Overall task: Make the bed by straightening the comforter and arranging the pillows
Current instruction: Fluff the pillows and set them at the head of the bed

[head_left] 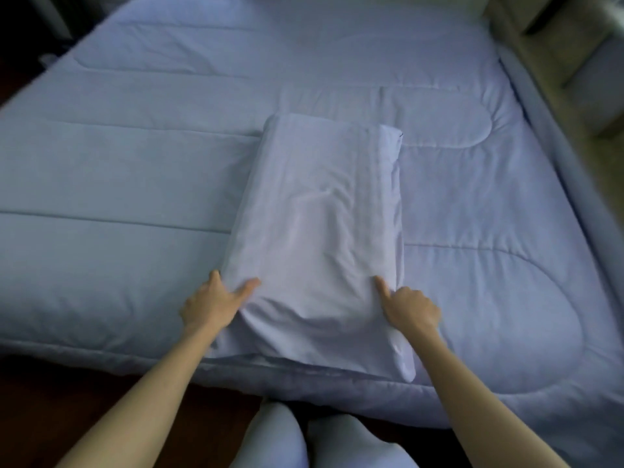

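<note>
A pale lilac pillow (320, 231) lies lengthwise on the quilted lilac comforter (135, 170), which is spread flat across the bed. Its near end reaches the bed's front edge. My left hand (212, 305) grips the pillow's near left corner, thumb on top and fingers tucked under the edge. My right hand (410, 307) holds the near right side, thumb pressed on the cover and fingers curled around the edge. The loose end of the pillowcase (403, 359) hangs past my right wrist.
Two more lilac pillows (280, 437) sit low in front of me, against the bed's front edge. Dark wooden floor (50, 400) shows at lower left. A beige upholstered headboard (574, 79) runs along the bed's right side.
</note>
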`<move>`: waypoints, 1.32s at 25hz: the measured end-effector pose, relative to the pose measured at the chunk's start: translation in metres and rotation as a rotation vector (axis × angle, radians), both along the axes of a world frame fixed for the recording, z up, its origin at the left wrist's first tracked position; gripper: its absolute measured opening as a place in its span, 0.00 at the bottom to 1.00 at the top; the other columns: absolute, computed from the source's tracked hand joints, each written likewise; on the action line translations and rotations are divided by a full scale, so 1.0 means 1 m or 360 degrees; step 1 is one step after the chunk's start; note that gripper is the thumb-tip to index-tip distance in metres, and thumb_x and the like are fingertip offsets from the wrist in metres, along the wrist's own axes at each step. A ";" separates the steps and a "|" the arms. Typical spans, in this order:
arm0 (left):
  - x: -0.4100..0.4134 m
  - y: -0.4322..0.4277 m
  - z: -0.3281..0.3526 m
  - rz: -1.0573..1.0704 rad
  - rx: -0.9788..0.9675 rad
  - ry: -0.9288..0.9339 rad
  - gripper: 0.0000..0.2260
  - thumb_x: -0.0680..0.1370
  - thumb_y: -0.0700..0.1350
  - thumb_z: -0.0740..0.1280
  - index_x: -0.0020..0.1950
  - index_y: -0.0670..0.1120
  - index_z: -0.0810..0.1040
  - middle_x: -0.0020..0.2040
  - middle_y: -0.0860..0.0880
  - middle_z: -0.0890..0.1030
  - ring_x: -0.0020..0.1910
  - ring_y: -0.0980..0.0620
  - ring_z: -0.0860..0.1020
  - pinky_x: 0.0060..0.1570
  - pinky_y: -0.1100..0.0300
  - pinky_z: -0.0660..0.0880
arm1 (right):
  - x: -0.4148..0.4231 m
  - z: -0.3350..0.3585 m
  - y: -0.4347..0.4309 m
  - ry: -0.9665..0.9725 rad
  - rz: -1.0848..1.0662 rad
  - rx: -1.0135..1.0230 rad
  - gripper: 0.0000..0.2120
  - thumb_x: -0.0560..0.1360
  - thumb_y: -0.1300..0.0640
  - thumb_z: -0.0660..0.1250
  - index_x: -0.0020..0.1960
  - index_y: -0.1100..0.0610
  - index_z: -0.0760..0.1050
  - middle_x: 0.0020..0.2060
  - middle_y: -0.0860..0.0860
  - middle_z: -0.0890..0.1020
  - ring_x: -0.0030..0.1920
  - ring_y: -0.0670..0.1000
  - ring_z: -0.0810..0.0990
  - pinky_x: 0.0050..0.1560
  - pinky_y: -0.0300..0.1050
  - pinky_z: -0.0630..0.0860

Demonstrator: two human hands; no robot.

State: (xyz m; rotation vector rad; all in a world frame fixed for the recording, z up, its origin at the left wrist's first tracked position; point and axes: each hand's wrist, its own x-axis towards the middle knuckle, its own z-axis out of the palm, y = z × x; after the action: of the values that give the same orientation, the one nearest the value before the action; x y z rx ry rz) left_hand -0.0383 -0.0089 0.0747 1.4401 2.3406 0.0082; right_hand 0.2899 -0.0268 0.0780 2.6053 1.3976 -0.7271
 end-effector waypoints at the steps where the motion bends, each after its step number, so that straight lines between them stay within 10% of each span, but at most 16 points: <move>1: -0.008 0.004 0.002 0.0051 -0.0013 -0.0002 0.37 0.70 0.74 0.54 0.65 0.46 0.70 0.61 0.38 0.78 0.59 0.37 0.77 0.56 0.46 0.72 | 0.010 0.002 0.001 0.0066 -0.0088 0.0022 0.41 0.74 0.28 0.43 0.63 0.60 0.73 0.61 0.61 0.77 0.61 0.62 0.76 0.58 0.52 0.71; 11: -0.001 0.108 -0.027 0.0379 0.0122 -0.1320 0.36 0.71 0.65 0.68 0.71 0.45 0.67 0.67 0.45 0.75 0.64 0.45 0.75 0.65 0.51 0.70 | -0.001 -0.016 0.080 0.1400 -0.0865 0.0447 0.40 0.71 0.35 0.65 0.73 0.58 0.60 0.66 0.54 0.71 0.66 0.58 0.71 0.60 0.47 0.68; 14: -0.002 0.125 -0.038 0.0384 0.0058 -0.1516 0.32 0.72 0.59 0.71 0.70 0.45 0.69 0.63 0.48 0.78 0.60 0.48 0.77 0.60 0.56 0.72 | -0.002 -0.023 0.099 0.1354 -0.0890 0.0402 0.43 0.59 0.33 0.74 0.66 0.55 0.71 0.58 0.51 0.78 0.58 0.56 0.77 0.55 0.47 0.74; 20: -0.003 0.128 -0.037 0.0352 0.0107 -0.1594 0.26 0.70 0.51 0.74 0.66 0.46 0.74 0.58 0.46 0.81 0.56 0.46 0.80 0.58 0.55 0.75 | 0.009 -0.010 0.121 0.1232 -0.0691 0.0348 0.09 0.66 0.50 0.73 0.40 0.55 0.77 0.44 0.53 0.80 0.49 0.56 0.78 0.52 0.49 0.76; 33: 0.115 0.106 -0.038 0.0499 -0.0180 -0.2214 0.44 0.53 0.69 0.76 0.63 0.48 0.78 0.58 0.45 0.83 0.55 0.46 0.81 0.61 0.47 0.75 | 0.085 0.168 0.160 0.0689 -0.0184 0.0707 0.14 0.62 0.53 0.72 0.44 0.60 0.79 0.43 0.56 0.80 0.44 0.57 0.78 0.40 0.46 0.73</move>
State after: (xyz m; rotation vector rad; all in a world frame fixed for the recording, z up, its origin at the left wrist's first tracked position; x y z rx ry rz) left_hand 0.0763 0.0974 0.0371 0.5688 1.2883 0.6996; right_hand 0.3750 0.1328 0.2463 3.0118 1.6968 -1.1741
